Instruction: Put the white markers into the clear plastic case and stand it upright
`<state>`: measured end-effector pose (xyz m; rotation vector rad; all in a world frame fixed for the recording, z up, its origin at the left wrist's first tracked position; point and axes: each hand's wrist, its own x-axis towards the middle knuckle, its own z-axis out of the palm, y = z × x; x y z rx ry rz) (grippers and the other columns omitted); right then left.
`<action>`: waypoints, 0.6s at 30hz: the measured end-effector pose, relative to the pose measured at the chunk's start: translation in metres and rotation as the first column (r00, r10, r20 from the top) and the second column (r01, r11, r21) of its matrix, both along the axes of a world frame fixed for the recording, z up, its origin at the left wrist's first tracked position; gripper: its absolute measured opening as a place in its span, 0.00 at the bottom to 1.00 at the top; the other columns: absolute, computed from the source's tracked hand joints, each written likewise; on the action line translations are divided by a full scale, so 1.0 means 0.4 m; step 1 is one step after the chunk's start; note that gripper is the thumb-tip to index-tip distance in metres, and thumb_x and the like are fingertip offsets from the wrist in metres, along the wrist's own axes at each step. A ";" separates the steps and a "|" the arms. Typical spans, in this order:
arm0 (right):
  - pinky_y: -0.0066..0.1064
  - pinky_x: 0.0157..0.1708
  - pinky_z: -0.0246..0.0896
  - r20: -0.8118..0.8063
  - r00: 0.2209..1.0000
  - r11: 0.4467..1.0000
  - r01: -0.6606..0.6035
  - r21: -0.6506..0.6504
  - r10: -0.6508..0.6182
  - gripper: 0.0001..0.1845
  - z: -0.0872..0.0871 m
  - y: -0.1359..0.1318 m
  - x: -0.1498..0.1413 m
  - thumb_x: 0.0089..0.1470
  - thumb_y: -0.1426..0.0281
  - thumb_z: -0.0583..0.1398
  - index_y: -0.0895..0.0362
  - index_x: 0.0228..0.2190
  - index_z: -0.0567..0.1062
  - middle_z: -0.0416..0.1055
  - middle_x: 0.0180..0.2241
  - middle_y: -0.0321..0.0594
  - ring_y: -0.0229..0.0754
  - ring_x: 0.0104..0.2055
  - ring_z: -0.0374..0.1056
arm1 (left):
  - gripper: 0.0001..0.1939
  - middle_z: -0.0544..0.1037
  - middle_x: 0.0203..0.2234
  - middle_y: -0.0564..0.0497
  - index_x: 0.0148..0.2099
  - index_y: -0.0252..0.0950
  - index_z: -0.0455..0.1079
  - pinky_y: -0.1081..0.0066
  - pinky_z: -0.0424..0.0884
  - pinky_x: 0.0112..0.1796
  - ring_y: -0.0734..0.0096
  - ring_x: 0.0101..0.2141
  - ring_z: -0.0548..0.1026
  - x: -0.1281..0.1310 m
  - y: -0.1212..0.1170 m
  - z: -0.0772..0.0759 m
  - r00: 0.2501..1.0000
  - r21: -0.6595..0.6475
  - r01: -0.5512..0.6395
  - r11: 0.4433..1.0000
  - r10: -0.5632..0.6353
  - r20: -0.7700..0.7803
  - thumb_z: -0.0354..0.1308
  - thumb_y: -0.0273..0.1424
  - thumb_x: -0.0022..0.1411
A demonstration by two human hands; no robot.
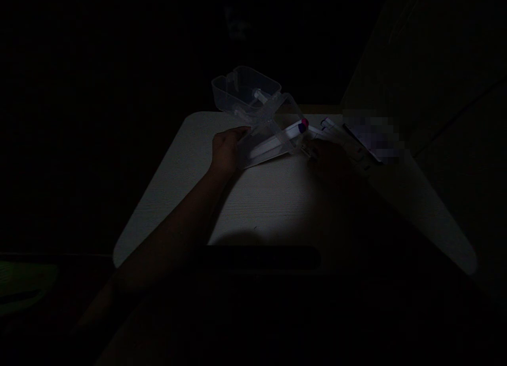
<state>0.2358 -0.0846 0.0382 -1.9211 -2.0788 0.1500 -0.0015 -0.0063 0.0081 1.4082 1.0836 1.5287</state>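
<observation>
A clear plastic case (242, 159) stands tilted on the white table with its lid (229, 94) swung open to the back. White pens (273, 143) lie inside, with one pink and one dark blue end showing at the right. My left hand (226, 150) is closed round the case's left end, thumb along its upper edge. At the case's right end is my right hand (327, 157), deep in shadow with its fingers bent together. A small pale object (307, 148) shows at these fingertips, too dark to name.
A white tray-like table (261, 197) with a dark slot (257, 256) near its front edge carries everything. Behind my right hand lies another white pen (328, 124). A flat dark-edged object (368, 139), partly blurred out, lies at the right. The surroundings are nearly black.
</observation>
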 end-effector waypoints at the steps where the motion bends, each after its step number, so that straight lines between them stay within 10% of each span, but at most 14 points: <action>1: 0.47 0.57 0.65 -0.024 1.000 1.000 0.002 0.010 -0.002 0.28 0.001 0.001 0.001 0.54 0.77 0.57 0.65 0.57 0.73 0.75 0.54 0.58 0.56 0.55 0.73 | 0.14 0.82 0.30 0.48 0.29 0.32 0.76 0.68 0.73 0.45 0.62 0.42 0.78 0.000 0.001 -0.002 1.000 0.002 0.004 1.000 -0.004 -0.004 0.52 0.33 0.60; 13: 0.40 0.50 0.69 -0.338 0.941 0.930 0.147 0.337 -0.027 0.11 0.023 0.014 0.029 0.51 0.75 0.61 0.55 0.38 0.78 0.80 0.42 0.42 0.46 0.45 0.75 | 0.13 0.82 0.27 0.49 0.29 0.33 0.76 0.68 0.73 0.41 0.62 0.39 0.77 0.006 -0.026 0.032 0.993 -0.011 -0.017 1.000 0.015 -0.118 0.52 0.30 0.60; 18: 0.39 0.49 0.69 -0.446 0.895 0.832 0.265 0.487 -0.024 0.20 0.010 0.030 0.054 0.50 0.67 0.65 0.55 0.47 0.75 0.78 0.44 0.45 0.46 0.46 0.72 | 0.16 0.83 0.30 0.47 0.29 0.33 0.76 0.70 0.73 0.41 0.65 0.37 0.78 0.007 -0.023 0.027 0.995 -0.006 -0.023 1.000 0.022 -0.097 0.48 0.27 0.61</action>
